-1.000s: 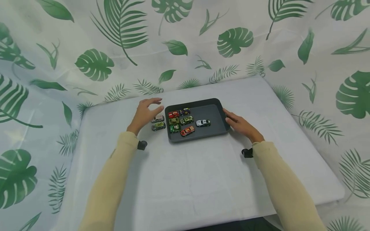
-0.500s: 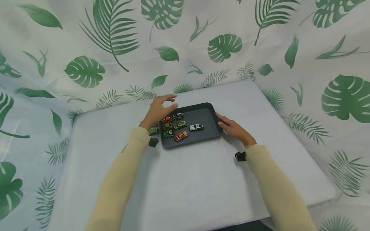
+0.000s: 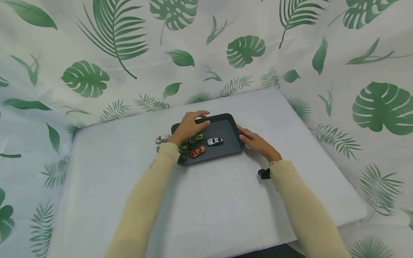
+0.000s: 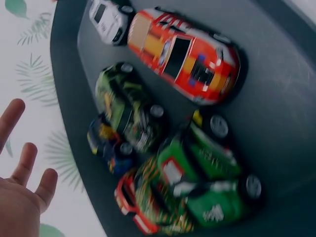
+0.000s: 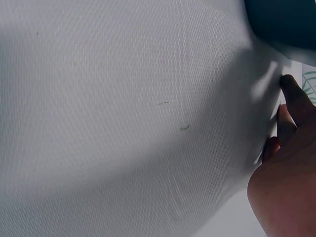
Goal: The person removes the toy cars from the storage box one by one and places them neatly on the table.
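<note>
Dark grey plastic tray (image 3: 234, 138) sits toward the far middle of the white-covered worktop (image 3: 209, 204), long axis running left to right across the person. Leaf-print sheeting (image 3: 96, 53) hangs behind and to both sides.

Left hand (image 3: 188, 126): hovers over the tray's far-left corner, grip spread and relaxed, fingers extended toward the far rim, holding nothing. In the left wrist view the fingers (image 4: 24, 163) are straight and apart, with the cluster of toy cars directly beneath and ahead of them.

Right hand (image 3: 256, 142): lies at the tray's right short wall, fingers straight, tips at or just touching the rim; contact not certain from the head view. Right wrist view shows only the cloth and the fingers lying flat on it.

Cars in the tray: orange-red car (image 3: 198, 151) nearest the front wall, white car (image 3: 214, 141) alone toward the middle, camouflage car (image 3: 196, 139) just beside the left wrist, green cars (image 4: 212, 177) bunched with a blue car (image 4: 109, 148) under the hand. Outside the tray, a white-and-red car (image 3: 162, 139) stands on the worktop just left of it, partly hidden by the left sleeve (image 3: 145, 208).

Key relation: the bunched cars lie directly below the left grip, well apart from the right hand; left is the nearer hand.
</note>
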A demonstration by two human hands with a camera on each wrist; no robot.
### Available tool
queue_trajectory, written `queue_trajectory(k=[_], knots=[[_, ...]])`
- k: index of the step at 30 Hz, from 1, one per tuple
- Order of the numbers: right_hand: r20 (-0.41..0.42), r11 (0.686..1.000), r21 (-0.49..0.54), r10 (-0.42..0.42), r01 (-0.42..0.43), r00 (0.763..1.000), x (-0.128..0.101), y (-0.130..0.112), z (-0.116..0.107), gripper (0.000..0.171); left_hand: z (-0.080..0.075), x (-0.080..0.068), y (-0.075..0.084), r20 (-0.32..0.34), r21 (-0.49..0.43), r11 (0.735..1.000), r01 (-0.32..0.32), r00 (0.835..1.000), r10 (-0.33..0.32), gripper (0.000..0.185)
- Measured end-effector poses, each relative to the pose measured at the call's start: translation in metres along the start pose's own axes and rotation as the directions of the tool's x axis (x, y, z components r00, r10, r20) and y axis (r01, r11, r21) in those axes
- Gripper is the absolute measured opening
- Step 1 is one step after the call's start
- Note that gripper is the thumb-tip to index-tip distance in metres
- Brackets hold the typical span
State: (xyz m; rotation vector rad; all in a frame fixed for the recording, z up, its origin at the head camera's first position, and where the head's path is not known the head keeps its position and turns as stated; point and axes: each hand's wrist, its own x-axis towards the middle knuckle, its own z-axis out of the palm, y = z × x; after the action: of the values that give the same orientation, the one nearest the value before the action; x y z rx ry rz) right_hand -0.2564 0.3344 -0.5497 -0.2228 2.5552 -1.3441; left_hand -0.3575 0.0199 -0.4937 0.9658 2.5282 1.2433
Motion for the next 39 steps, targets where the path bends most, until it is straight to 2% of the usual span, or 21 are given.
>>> queue_trajectory(k=[5,8,12,17,21,28,33,39], knots=[[-0.008,1.000,-0.012,0.000,0.000,1.000,0.001,-0.001,0.003,0.059,0.011,0.004,-0.006,0.038,-0.016,0.999,-0.040,0.998,0.041,0.046],[-0.015,1.000,-0.017,-0.003,0.002,1.000,0.000,-0.002,0.003,0.058,0.017,0.008,-0.008,0.073,0.012,0.999,-0.048,0.996,0.047,0.044],[-0.015,1.000,-0.022,0.010,-0.010,1.000,0.000,-0.001,0.003,0.058,0.023,0.010,-0.008,0.137,0.066,0.997,-0.027,0.990,0.017,0.042],[-0.013,0.999,-0.036,0.033,-0.034,0.999,0.001,0.000,0.004,0.058,0.025,0.009,-0.005,0.214,0.142,0.990,0.023,0.975,-0.053,0.044],[-0.015,0.999,-0.027,0.035,-0.035,0.999,0.000,-0.003,0.003,0.058,0.027,0.011,-0.003,0.272,0.224,0.974,0.029,0.958,-0.091,0.045],[-0.014,0.999,-0.014,0.046,-0.046,0.999,-0.001,-0.003,0.003,0.059,0.033,0.013,-0.001,0.336,0.323,0.946,-0.007,0.936,-0.108,0.045],[-0.019,0.999,-0.018,0.046,-0.046,0.999,-0.002,0.000,0.004,0.059,0.040,0.015,0.000,0.361,0.368,0.929,-0.039,0.927,-0.104,0.043],[-0.030,0.999,-0.005,0.037,-0.038,0.999,-0.001,0.001,0.004,0.059,0.047,0.016,0.002,0.368,0.451,0.889,-0.081,0.924,-0.102,0.042]])
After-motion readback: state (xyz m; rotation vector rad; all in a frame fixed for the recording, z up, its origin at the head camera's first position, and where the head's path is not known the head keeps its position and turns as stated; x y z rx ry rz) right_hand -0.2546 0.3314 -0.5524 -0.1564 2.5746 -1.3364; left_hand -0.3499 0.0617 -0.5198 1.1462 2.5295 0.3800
